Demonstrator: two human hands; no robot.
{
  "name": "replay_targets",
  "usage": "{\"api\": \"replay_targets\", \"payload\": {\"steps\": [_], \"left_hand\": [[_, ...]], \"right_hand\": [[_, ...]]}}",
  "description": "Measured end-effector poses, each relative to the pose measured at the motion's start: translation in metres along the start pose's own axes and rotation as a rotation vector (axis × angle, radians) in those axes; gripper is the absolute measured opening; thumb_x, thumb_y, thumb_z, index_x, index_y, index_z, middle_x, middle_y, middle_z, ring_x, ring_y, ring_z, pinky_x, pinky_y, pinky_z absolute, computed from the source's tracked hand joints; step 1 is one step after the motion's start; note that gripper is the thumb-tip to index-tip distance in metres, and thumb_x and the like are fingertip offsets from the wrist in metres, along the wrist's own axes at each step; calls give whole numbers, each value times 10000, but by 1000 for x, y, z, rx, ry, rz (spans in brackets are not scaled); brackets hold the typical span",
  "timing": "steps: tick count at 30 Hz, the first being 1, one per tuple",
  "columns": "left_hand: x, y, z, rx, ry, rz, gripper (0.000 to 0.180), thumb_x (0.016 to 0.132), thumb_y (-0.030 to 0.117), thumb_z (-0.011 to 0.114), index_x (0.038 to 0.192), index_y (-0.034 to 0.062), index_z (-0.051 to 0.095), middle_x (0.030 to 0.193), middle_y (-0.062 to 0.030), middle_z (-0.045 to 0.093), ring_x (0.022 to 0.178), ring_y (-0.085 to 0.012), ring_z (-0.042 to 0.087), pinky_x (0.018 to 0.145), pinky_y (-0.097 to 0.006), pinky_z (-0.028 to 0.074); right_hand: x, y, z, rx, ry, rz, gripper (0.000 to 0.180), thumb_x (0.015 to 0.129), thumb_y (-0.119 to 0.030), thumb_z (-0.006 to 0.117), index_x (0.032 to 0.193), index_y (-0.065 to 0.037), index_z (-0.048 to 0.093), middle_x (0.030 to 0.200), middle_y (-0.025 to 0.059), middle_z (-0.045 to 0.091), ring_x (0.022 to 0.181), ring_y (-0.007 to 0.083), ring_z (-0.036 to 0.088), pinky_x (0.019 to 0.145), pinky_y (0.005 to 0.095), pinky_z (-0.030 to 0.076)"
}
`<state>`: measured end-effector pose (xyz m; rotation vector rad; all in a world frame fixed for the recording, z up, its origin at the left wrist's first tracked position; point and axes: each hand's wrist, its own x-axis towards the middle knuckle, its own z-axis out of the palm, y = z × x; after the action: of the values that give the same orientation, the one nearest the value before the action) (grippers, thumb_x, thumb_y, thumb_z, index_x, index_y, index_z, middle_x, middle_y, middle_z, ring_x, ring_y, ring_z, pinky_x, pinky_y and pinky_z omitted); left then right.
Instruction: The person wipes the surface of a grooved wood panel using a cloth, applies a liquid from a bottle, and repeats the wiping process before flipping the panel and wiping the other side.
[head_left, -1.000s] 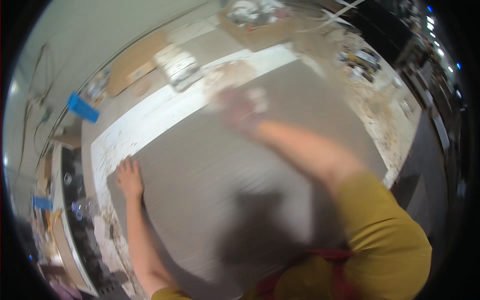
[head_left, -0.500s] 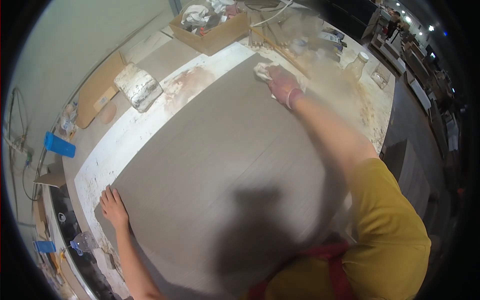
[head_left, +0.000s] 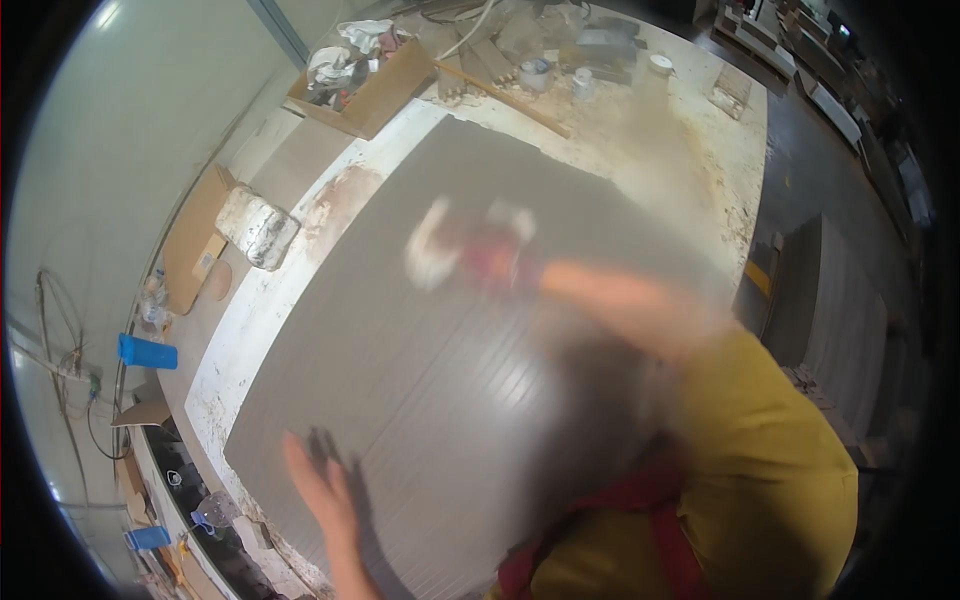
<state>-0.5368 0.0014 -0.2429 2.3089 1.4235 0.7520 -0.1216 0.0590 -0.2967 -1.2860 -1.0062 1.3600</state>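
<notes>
While blurred, right hand (head_left: pixel 495 255) wipes cloth (head_left: pixel 430 255) across slab (head_left: pixel 420 340).

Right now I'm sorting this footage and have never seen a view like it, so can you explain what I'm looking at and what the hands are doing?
This is one picture from a wide fisheye camera worn on a person's head, looking down, so straight edges bend near the rim. No machine is involved; the two bare arms coming in from below belong to the wearer, who has a yellow top.

A large grey slab with fine parallel lines lies on a stained white workbench. The left hand rests flat on the slab near its close edge. The right hand is blurred with motion over the slab's middle and seems to grip a whitish cloth; the blur hides the details.

Around the slab: a cardboard box of rags at the far corner, a whitish lumpy block on the left, a blue cup, and small pots further back.
</notes>
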Motion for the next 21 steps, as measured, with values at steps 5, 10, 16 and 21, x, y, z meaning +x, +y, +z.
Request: {"api": "replay_targets", "payload": {"steps": [5, 10, 16, 21], "left_hand": [[-110, 95, 35, -55, -350, 155, 757, 822, 439, 582, 1361, -29, 330, 1404, -235, 323, 1289, -398, 308, 1045, -505, 224], [-130, 133, 61, 201, -551, 297, 819, 731, 570, 617, 1311, 31, 409, 1383, -193, 364, 1247, -377, 348, 989, -557, 228], [-137, 127, 69, 363, -544, 316, 796, 742, 636, 553, 1266, 40, 484, 1386, -180, 389, 1285, -353, 328, 1040, -521, 187], [-133, 130, 66, 344, -532, 328, 732, 766, 588, 552, 1249, 41, 499, 1349, -175, 436, 1244, -357, 383, 1027, -502, 220]], "right_hand": [[9, 2, -52, -1295, 467, -360, 309, 901, -318, 479, 1118, -120, 576, 1054, 74, 623, 965, 223, 600, 839, 403, 467], [-87, 63, 83, -1054, 11, -745, 399, 932, -444, 372, 1123, -154, 567, 1258, 78, 525, 1207, 259, 449, 974, 426, 363], [-44, -26, -102, -736, 323, -38, 320, 761, -331, 672, 967, -88, 644, 871, 108, 661, 771, 236, 659, 680, 333, 545], [-31, -46, -99, -1673, 258, -342, 239, 775, -75, 584, 1010, -73, 625, 996, 114, 645, 937, 275, 634, 783, 364, 518]]}}
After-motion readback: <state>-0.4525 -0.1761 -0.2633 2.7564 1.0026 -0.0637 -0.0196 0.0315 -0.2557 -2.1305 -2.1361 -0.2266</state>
